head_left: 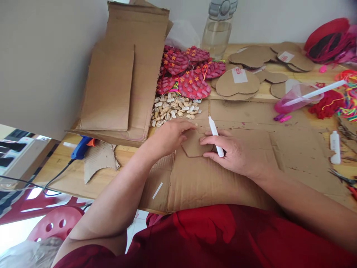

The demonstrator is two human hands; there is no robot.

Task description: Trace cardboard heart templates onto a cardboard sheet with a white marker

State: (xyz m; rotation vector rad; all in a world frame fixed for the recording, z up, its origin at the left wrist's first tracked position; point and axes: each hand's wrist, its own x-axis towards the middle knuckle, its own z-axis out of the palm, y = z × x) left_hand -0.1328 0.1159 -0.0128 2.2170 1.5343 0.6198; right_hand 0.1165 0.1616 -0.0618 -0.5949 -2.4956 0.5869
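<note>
A small cut piece of cardboard (pixel 192 148) lies between my two hands, on a larger cardboard sheet (pixel 212 186). My left hand (pixel 174 137) rests at its left side with fingers bent, thumb and fingertips at its edge; whether they grip it is hard to see. My right hand (pixel 230 150) holds a white pen-shaped tool (pixel 214 134), which slants up and away from me. The fingertips of this hand also touch the piece's right side. Just beyond my left hand is a pile of peanut shells (pixel 174 108).
Pink decorated heart shapes (pixel 193 83) and cardboard hearts (pixel 237 83) lie at the back, near a water bottle (pixel 217 35). Leaning cardboard (pixel 111 89) and a blue glue gun (pixel 81 147) are left. A pink cup (pixel 297 98), yarn (pixel 326 104) and a white tube (pixel 335 147) are right.
</note>
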